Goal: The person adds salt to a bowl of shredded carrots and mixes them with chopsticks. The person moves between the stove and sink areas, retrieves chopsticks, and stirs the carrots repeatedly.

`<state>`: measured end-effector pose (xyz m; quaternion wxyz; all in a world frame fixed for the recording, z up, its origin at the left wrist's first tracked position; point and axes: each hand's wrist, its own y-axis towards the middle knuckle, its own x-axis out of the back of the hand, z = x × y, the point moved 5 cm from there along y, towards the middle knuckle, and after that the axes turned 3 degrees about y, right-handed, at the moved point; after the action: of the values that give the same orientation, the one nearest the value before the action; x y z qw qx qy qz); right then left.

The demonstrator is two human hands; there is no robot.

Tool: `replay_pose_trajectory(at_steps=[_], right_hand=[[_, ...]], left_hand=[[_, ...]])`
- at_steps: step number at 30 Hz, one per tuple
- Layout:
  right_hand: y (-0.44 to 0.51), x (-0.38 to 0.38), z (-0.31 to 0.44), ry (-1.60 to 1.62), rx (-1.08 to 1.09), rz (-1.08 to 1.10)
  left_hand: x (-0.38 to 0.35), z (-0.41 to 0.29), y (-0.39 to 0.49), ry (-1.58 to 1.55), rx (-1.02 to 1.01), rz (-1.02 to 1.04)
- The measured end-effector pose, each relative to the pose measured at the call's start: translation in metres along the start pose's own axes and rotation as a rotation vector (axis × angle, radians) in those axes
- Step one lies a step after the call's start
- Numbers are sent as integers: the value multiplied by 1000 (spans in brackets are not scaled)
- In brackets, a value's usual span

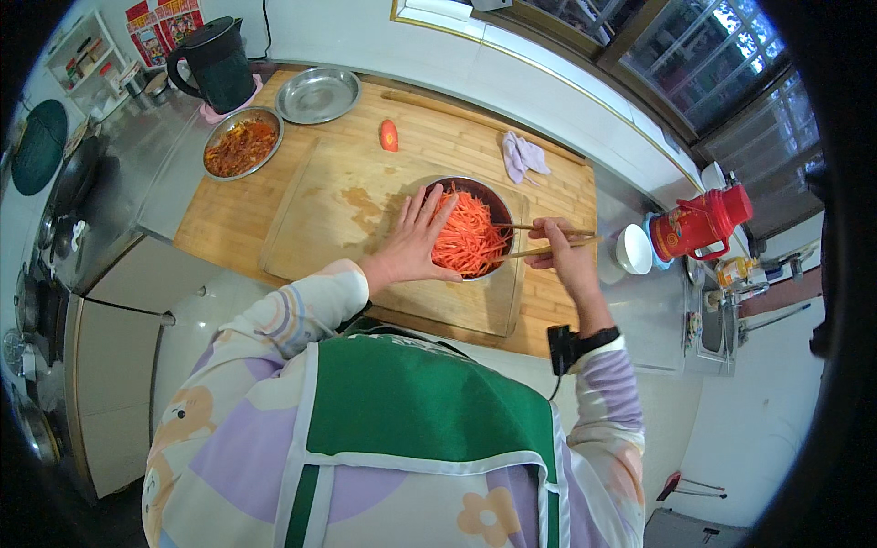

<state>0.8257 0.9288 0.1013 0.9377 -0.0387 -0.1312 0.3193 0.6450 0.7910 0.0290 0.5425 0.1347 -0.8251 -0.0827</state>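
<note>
Shredded carrot [469,233] fills a round metal bowl [508,205] standing on a wooden cutting board [329,205]. Spread over the bowl's left side, my left hand [415,240] touches its rim and the shreds, fingers apart. To the right of the bowl, my right hand [563,253] grips a pair of wooden chopsticks [524,253], their tips spread apart in the carrot. A carrot piece [389,135] lies near the board's back edge.
A metal bowl of reddish chopped food [241,147], a metal plate [318,96] and a black kettle [218,65] stand back left. A purple cloth [524,156] lies back right. Beyond are a white bowl [634,249] and a red thermos flask [692,225].
</note>
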Motion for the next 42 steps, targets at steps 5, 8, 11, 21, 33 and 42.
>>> replay_pose_trajectory(at_steps=[5, 8, 11, 21, 33, 42], right_hand=[[2, -4, -38, 241, 5, -188], [0, -1, -21, 203, 92, -161], [-3, -4, 7, 170, 150, -75], [6, -16, 61, 28, 158, 122], [44, -53, 29, -103, 123, 231], [39, -56, 51, 71, 173, 304]], left_hand=[[5, 18, 14, -55, -198, 80], [10, 25, 22, -79, -294, 162], [12, 24, 22, -69, -313, 186], [10, 19, 1, -144, 127, -33], [-1, 19, -10, -100, 192, -85], [10, 31, -4, -20, 90, -194]])
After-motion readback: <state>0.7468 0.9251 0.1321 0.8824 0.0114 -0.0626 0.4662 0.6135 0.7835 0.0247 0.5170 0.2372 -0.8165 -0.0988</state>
